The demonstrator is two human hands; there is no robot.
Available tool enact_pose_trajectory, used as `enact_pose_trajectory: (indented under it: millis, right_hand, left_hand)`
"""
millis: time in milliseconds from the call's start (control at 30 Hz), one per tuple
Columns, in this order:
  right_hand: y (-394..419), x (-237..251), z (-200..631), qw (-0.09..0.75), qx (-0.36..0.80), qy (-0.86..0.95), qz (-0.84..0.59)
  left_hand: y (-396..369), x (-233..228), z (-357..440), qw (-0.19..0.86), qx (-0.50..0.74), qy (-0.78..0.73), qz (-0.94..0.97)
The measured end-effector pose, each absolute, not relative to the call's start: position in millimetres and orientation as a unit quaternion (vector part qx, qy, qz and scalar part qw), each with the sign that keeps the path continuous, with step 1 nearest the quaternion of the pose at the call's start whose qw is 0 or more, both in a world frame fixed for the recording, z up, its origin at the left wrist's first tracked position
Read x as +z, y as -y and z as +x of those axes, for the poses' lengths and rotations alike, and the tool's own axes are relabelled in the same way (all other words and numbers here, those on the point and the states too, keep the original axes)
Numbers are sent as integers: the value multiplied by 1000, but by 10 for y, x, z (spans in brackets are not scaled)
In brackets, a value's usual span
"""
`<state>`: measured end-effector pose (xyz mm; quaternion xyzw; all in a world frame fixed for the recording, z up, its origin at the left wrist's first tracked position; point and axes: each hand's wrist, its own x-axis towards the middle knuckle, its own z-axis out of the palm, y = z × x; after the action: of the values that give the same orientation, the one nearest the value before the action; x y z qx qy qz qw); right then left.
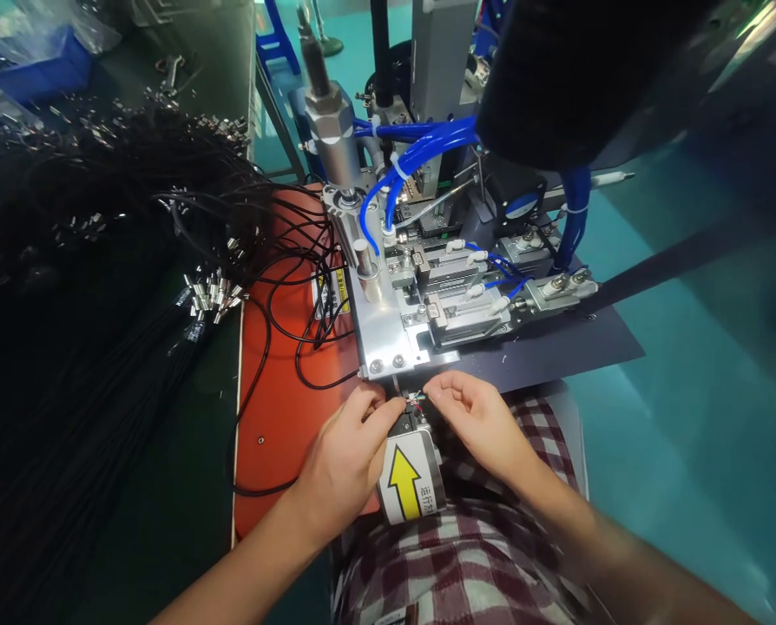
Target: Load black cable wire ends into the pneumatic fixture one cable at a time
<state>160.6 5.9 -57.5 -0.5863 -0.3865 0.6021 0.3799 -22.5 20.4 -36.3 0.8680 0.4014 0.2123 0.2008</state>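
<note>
Fine coloured wires (416, 399), red and white or green among them, fan out in front of the metal machine head (388, 334). My left hand (349, 447) is closed at their left, its thumb and forefinger pinched where the wires come out of a cable end that is mostly hidden. From the right, my right hand (483, 421) pinches the tips of the thin wires between thumb and forefinger. Just below the fingertips lies a small black block, above a white label with a yellow arrow (404, 482). A black cable (264, 492) runs across the red board toward my left wrist.
A large heap of black cables (121, 174) with metal connectors (212, 295) covers the dark table at left. The red board (277, 434) carries loose cable loops. Blue air hoses (427, 143) and pneumatic cylinders (470, 317) stand ahead. A blue bin (42, 74) is at the far left.
</note>
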Motion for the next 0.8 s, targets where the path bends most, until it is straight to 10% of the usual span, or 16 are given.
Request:
enact_pose_trajectory:
  millis: [200, 433, 800]
  right_hand:
    - [127, -609, 1473, 393, 598, 356, -601]
    - [113, -551, 1517, 396, 322, 598, -618]
    - [-37, -624, 1603, 396, 634, 360, -558]
  left_hand:
    - [-195, -389, -226, 205, 229, -406, 860]
    - [-186, -402, -227, 212, 230, -407, 858]
    - [-183, -251, -219, 168, 163, -408, 883]
